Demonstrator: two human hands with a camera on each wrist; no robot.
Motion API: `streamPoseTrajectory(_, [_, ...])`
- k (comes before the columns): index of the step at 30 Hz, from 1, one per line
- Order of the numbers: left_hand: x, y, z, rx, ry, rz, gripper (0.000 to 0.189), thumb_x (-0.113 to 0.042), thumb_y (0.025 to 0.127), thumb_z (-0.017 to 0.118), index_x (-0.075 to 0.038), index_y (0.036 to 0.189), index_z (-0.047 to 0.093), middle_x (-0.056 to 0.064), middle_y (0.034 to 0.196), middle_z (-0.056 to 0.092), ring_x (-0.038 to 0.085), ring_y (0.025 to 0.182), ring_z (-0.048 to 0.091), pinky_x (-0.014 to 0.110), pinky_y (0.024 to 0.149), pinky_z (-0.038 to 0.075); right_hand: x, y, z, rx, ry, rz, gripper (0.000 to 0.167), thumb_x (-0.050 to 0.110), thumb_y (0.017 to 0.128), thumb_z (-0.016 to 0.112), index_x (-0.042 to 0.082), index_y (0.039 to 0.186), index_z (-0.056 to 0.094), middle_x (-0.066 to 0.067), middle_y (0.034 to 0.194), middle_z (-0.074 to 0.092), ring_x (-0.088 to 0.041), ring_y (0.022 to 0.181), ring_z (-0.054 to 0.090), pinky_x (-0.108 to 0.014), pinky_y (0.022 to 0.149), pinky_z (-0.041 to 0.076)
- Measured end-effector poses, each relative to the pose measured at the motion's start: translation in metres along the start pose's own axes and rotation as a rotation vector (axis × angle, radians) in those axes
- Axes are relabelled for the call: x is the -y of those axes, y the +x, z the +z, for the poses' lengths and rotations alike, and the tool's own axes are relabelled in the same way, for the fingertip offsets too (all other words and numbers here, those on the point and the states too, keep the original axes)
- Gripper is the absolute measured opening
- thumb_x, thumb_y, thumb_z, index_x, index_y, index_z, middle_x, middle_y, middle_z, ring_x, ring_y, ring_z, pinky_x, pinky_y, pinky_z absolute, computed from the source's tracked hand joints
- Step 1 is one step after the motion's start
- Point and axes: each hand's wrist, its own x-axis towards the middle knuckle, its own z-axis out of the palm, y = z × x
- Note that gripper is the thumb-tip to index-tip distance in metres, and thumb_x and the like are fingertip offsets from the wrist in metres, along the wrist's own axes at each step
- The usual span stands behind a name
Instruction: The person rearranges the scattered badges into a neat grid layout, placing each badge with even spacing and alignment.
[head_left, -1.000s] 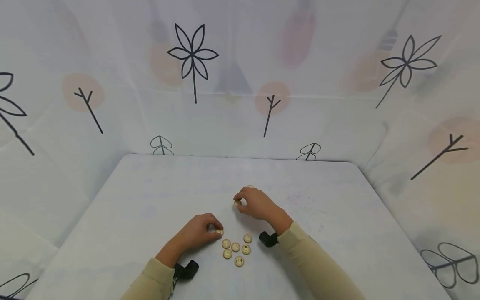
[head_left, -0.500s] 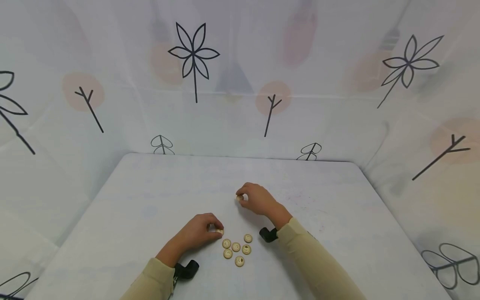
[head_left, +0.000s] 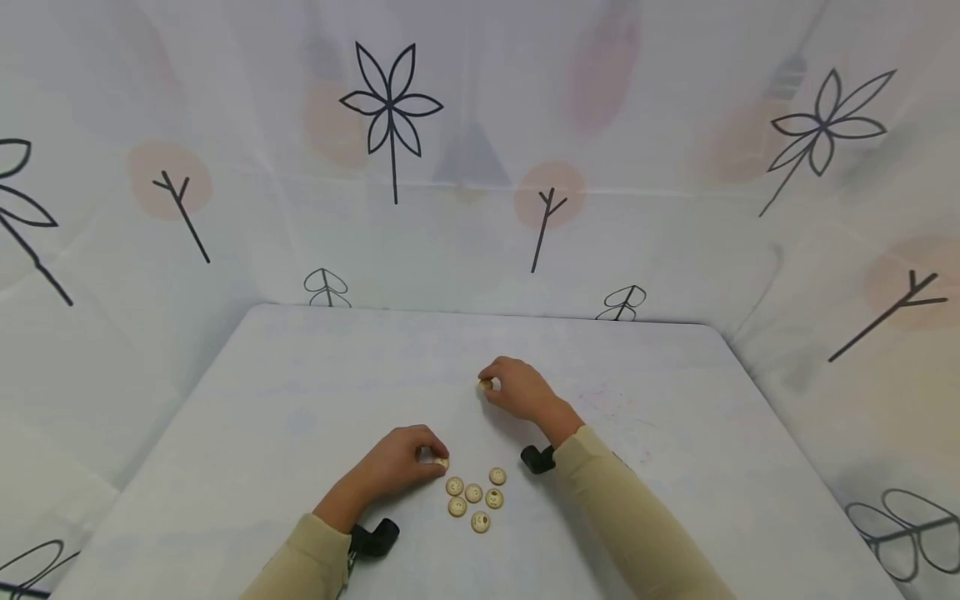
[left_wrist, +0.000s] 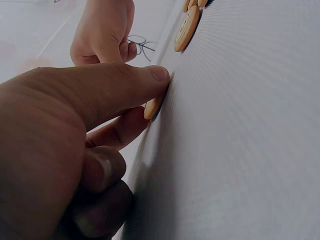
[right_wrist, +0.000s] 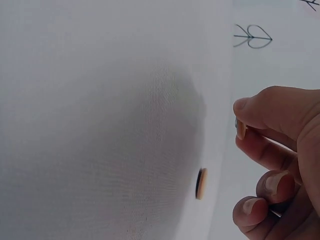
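Observation:
My left hand (head_left: 401, 462) rests on the white table and pinches a round wooden disc (head_left: 442, 462) between thumb and fingers. Seen from the left wrist, that disc (left_wrist: 154, 106) lies at the table surface under the thumb. Farther off, my right hand (head_left: 521, 390) holds another wooden disc (head_left: 486, 385) by thumb and fingertip. In the right wrist view this disc (right_wrist: 241, 128) is raised above the table. One more disc (right_wrist: 201, 184) lies on the table below it, hidden in the head view. Several loose discs with drawn faces, one (head_left: 480, 522) nearest the front, lie right of my left hand.
The white table (head_left: 315, 367) reaches back to a cloth backdrop (head_left: 465, 242) printed with plants. Black wrist camera mounts (head_left: 375, 538) sit under both wrists, the left one close to the tabletop.
My right hand has moved farther back and slightly right with its disc, now covering the disc that showed behind it a second ago. The left hand and the loose discs stay put.

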Motion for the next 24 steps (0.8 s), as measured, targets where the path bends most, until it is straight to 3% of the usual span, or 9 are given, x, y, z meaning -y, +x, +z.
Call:
streamPoseTrajectory(11, [0.001, 0.0, 0.0, 0.004, 0.002, -0.012, 0.014, -0.029, 0.084, 0.075, -0.025, 0.098, 0.073, -0.017, 0.094, 0.064, 0.004, 0.09, 0.058, 0.03, 0.083, 0.048, -0.004, 0.007, 0.0, -0.013, -0.009, 0.005, 0.025, 0.02, 0.092, 0.065, 0.011, 0.115, 0.07, -0.004, 0.112, 0.067, -0.022, 0.105, 0.062, -0.04, 0.092, 0.049])
streamPoseTrajectory(24, [0.001, 0.001, 0.001, 0.002, -0.003, 0.0, 0.014, -0.028, 0.083, 0.076, -0.024, 0.096, 0.073, -0.015, 0.093, 0.065, 0.006, 0.089, 0.058, 0.031, 0.081, 0.048, -0.01, 0.019, 0.004, 0.015, -0.005, 0.077, 0.026, 0.023, 0.094, 0.062, 0.013, 0.117, 0.069, -0.004, 0.115, 0.066, -0.022, 0.106, 0.062, -0.04, 0.093, 0.048])
